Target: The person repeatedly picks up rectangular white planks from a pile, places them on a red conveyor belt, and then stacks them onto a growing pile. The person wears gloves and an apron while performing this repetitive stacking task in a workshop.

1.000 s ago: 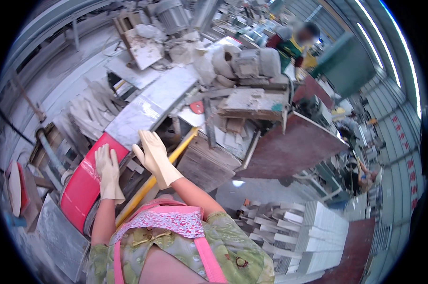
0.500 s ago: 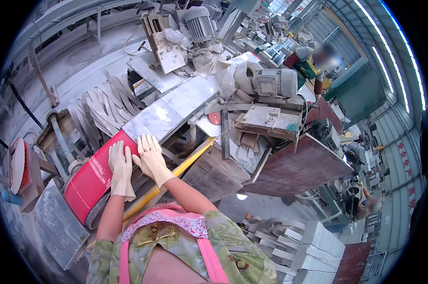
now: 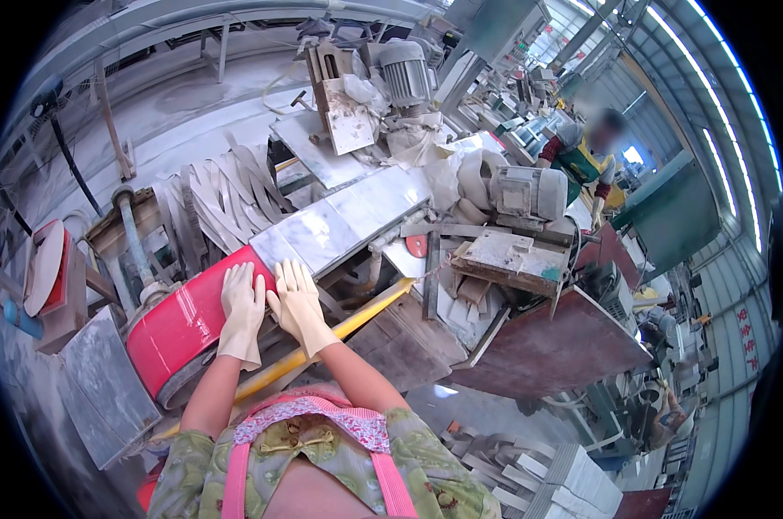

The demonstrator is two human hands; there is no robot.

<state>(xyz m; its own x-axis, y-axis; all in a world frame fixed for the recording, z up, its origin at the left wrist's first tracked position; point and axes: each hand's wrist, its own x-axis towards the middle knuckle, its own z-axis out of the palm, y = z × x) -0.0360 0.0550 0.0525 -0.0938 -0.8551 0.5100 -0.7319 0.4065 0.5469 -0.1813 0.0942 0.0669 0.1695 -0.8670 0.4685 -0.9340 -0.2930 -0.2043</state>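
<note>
My left hand point(image 3: 241, 313), in a cream rubber glove, lies flat on the glossy red belt point(image 3: 173, 327), its fingers together and stretched forward. Beside it my right hand point(image 3: 301, 310), gloved the same way, is laid flat with thumb out, its fingertips near the edge where the red belt meets white marble slabs point(image 3: 314, 235). Neither hand grips anything. The slabs lie end to end in a row running away to the right. A yellow bar point(image 3: 357, 318) passes beneath my right wrist.
Grey belts point(image 3: 227, 195) are heaped left of the slabs. Dusty motors point(image 3: 530, 192) stand right and at the back point(image 3: 406, 76). A dark brown board point(image 3: 556, 346) slants at right. Stacked pale slabs point(image 3: 573, 484) sit lower right. A co-worker point(image 3: 573, 151) stands at far right.
The whole view has shifted, so the scene sits lower and further right. My hands stay flat at nearly the same place beside the slab edge.
</note>
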